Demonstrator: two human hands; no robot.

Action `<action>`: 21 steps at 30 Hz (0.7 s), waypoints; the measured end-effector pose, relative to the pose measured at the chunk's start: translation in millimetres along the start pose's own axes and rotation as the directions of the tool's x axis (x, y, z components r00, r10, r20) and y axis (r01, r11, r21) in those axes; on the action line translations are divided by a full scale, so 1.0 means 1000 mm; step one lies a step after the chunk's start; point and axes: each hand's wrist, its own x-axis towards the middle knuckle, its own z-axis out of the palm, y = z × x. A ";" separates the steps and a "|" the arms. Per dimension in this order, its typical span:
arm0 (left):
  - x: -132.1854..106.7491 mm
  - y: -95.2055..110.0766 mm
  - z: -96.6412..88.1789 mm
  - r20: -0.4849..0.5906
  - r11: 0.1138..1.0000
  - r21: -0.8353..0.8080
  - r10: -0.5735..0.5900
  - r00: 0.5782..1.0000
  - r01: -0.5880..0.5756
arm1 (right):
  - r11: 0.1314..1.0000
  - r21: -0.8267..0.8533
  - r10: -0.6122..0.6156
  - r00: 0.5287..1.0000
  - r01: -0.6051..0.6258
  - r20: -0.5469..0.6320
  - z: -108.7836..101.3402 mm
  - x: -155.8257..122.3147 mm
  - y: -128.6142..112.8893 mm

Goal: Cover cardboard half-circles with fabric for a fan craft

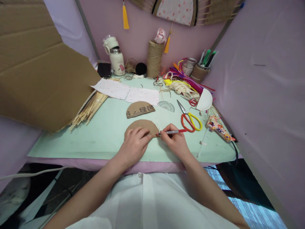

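1. Your left hand lies over the plain cardboard half-disc, fingers down on its face; this grip is not closed around anything.
2. Your right hand has its grip clamped on a pen, its tip at the right corner of the half-disc and its red end pointing right.
3. That half-disc lies on the desk near the front edge, in front of you, curved side away.
4. Just beyond it you have a printed cardboard half-disc, with a clear protractor to its right.
5. Scissors with one red and one yellow handle lie beside the pen's red end, blades pointing away from you.
6. Farther right sits a flower-patterned glue gun; a white half-disc lies beyond it.
7. On your left, thin sticks lie bundled beside a large cardboard sheet.
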 end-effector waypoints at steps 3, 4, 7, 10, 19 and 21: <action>0.000 0.000 0.000 0.006 1.000 -0.010 -0.006 1.000 0.006 | 1.000 -0.001 -0.005 1.000 0.005 0.002 0.000 0.000 0.001; 0.000 0.000 0.000 0.010 1.000 -0.012 -0.007 1.000 0.007 | 1.000 -0.001 -0.007 1.000 0.007 0.002 0.000 0.000 0.001; -0.001 -0.001 0.001 0.010 1.000 -0.005 -0.005 1.000 0.005 | 1.000 -0.001 -0.009 1.000 0.009 0.005 0.000 0.001 0.002; -0.001 -0.001 0.002 0.003 1.000 0.006 -0.001 1.000 0.001 | 1.000 -0.001 -0.004 1.000 0.004 0.009 0.000 0.000 0.002; 0.000 -0.001 0.001 -0.004 1.000 0.009 0.007 1.000 -0.007 | 1.000 -0.005 -0.003 1.000 0.003 0.017 -0.001 0.000 0.002; 0.000 -0.001 0.001 -0.003 1.000 0.010 0.007 1.000 -0.007 | 1.000 0.000 -0.002 1.000 0.002 0.018 -0.001 0.000 0.002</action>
